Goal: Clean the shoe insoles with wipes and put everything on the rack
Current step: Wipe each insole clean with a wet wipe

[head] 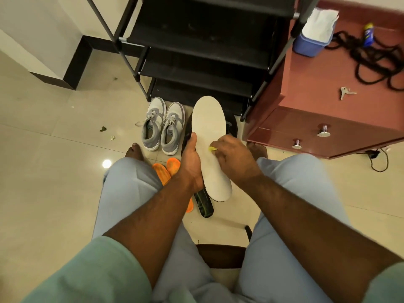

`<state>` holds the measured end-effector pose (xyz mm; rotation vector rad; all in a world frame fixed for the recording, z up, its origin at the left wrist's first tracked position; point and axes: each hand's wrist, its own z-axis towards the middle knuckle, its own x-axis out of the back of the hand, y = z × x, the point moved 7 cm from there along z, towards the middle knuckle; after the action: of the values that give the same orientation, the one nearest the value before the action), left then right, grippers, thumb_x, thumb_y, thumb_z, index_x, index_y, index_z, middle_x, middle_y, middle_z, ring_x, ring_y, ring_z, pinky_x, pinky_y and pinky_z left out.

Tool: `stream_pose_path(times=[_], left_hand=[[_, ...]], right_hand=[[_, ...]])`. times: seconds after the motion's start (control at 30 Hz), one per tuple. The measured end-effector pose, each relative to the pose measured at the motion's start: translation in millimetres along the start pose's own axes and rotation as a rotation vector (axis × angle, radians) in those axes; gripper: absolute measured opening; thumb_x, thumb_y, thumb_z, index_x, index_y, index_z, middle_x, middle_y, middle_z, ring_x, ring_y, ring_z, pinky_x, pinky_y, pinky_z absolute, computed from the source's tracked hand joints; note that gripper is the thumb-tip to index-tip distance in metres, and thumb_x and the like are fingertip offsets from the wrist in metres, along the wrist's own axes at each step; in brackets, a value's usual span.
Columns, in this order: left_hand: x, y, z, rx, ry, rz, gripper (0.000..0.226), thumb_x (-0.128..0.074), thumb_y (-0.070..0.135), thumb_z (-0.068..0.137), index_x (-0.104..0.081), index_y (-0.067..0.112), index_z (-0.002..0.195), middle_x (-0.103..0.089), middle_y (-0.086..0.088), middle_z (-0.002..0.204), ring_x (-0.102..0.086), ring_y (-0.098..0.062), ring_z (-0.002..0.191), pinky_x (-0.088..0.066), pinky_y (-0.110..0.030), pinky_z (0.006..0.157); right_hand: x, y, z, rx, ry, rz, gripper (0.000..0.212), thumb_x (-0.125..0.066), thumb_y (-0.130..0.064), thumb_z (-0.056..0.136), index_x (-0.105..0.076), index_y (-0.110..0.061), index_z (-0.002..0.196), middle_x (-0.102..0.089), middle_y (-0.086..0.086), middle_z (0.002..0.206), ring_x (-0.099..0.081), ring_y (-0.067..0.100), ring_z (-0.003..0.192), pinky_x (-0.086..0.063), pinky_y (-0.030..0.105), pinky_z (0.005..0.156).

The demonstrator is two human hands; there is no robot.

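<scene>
- The left hand (192, 158) wraps its grip round the left edge of the white insole (211, 141), thumb on top near the middle.
- The insole is held up over the floor, in front of the rack (196, 40). Its long way runs from 6 o'clock to 12 o'clock.
- The right hand (231, 152) pinches a yellow wipe (212, 148) against the insole's middle. It is the nearer hand for rubbing, likely up toward 12 o'clock.

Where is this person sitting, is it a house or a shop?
Probably a room at home: a black shoe rack stands on a tiled floor beside a reddish drawer cabinet, with grey sneakers nearby.
</scene>
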<state>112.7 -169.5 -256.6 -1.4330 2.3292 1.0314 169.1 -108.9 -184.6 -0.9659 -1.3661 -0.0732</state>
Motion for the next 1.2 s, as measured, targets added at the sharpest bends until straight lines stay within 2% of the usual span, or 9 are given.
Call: stream_pose_path(times=[0.1, 0.23, 0.5, 0.6, 0.67, 0.83, 1.0, 1.13, 1.2], left_hand=[[-6.2, -4.7, -24.9, -0.007, -0.035, -0.024, 0.052, -0.028, 0.051, 0.102, -0.067, 0.019, 0.113, -0.075, -0.010, 0.096, -0.066, -0.029, 0.090, -0.049, -0.041, 0.088], [-7.4, -18.2, -61.0, 0.027, -0.090, -0.035, 0.060, -0.026, 0.060, 0.101, -0.067, 0.018, 0.114, -0.074, -0.011, 0.100, -0.071, -0.028, 0.089, -0.050, -0.042, 0.087], [9.6, -17.1, -84.4, -0.017, -0.037, 0.084, 0.066, -0.019, 0.067, 0.098, -0.063, 0.022, 0.119, -0.076, -0.007, 0.092, -0.073, -0.024, 0.079, -0.058, -0.036, 0.069], [2.9, -23.7, -85.6, 0.000, -0.056, 0.086, 0.064, -0.022, 0.064, 0.099, -0.061, 0.020, 0.122, -0.075, -0.011, 0.097, -0.073, -0.027, 0.081, -0.061, -0.041, 0.067], [1.0, -27.7, -85.0, 0.007, -0.068, 0.075, 0.064, -0.025, 0.064, 0.099, -0.058, 0.019, 0.130, -0.074, -0.013, 0.103, -0.072, -0.030, 0.087, -0.061, -0.043, 0.072], [10.3, -36.1, -77.7, 0.009, -0.022, 0.144, 0.068, -0.019, 0.062, 0.101, -0.052, 0.017, 0.139, -0.071, -0.010, 0.103, -0.066, -0.029, 0.090, -0.054, -0.039, 0.074], [0.3, -38.4, -81.0, 0.070, -0.119, 0.134, 0.060, -0.025, 0.062, 0.100, -0.060, 0.021, 0.126, -0.075, -0.011, 0.094, -0.070, -0.028, 0.081, -0.060, -0.041, 0.072], [3.1, -38.8, -76.3, 0.116, -0.103, 0.153, 0.053, -0.030, 0.050, 0.102, -0.064, 0.013, 0.122, -0.073, -0.012, 0.095, -0.064, -0.029, 0.084, -0.050, -0.037, 0.081], [0.6, -41.3, -71.9, 0.125, -0.091, 0.146, 0.048, -0.034, 0.041, 0.101, -0.060, 0.011, 0.129, -0.071, -0.014, 0.096, -0.063, -0.029, 0.082, -0.049, -0.038, 0.080]], right_hand=[[5.7, 11.2, -11.6, -0.125, 0.032, 0.036, 0.030, -0.045, -0.012, 0.098, -0.059, -0.007, 0.123, -0.055, 0.011, 0.123, -0.052, 0.024, 0.112, -0.039, 0.028, 0.097], [15.9, -12.8, -46.7, -0.018, 0.228, 0.175, 0.022, -0.056, -0.005, 0.090, -0.067, -0.003, 0.108, -0.062, 0.012, 0.105, -0.059, 0.024, 0.098, -0.041, 0.022, 0.086], [13.1, -45.2, -75.3, 0.275, 0.053, 0.097, 0.023, -0.056, -0.009, 0.087, -0.069, -0.003, 0.104, -0.064, 0.012, 0.099, -0.060, 0.024, 0.093, -0.045, 0.026, 0.081], [26.0, -19.4, -64.6, 0.090, 0.133, 0.110, 0.024, -0.053, -0.009, 0.093, -0.066, -0.005, 0.113, -0.060, 0.010, 0.110, -0.055, 0.021, 0.102, -0.048, 0.033, 0.092], [32.4, -8.7, -64.8, -0.022, 0.174, 0.115, 0.025, -0.052, -0.010, 0.094, -0.065, -0.006, 0.115, -0.059, 0.007, 0.113, -0.052, 0.015, 0.102, -0.046, 0.024, 0.092], [5.7, -30.8, -90.0, 0.166, -0.094, 0.148, 0.023, -0.060, -0.008, 0.090, -0.068, -0.004, 0.111, -0.062, 0.010, 0.106, -0.057, 0.021, 0.099, -0.043, 0.021, 0.085], [23.6, -3.0, -78.7, -0.052, 0.083, 0.318, 0.020, -0.061, -0.006, 0.089, -0.070, -0.004, 0.106, -0.060, 0.007, 0.100, -0.060, 0.024, 0.092, -0.056, 0.043, 0.078], [7.0, -1.9, -100.8, -0.074, -0.036, 0.442, 0.018, -0.067, -0.007, 0.085, -0.072, -0.007, 0.103, -0.058, -0.004, 0.096, -0.057, 0.014, 0.093, -0.052, 0.029, 0.086], [10.8, 8.2, -96.8, -0.111, 0.018, 0.439, 0.018, -0.067, -0.006, 0.085, -0.072, -0.006, 0.103, -0.057, 0.001, 0.097, -0.054, 0.013, 0.090, -0.049, 0.020, 0.083]])
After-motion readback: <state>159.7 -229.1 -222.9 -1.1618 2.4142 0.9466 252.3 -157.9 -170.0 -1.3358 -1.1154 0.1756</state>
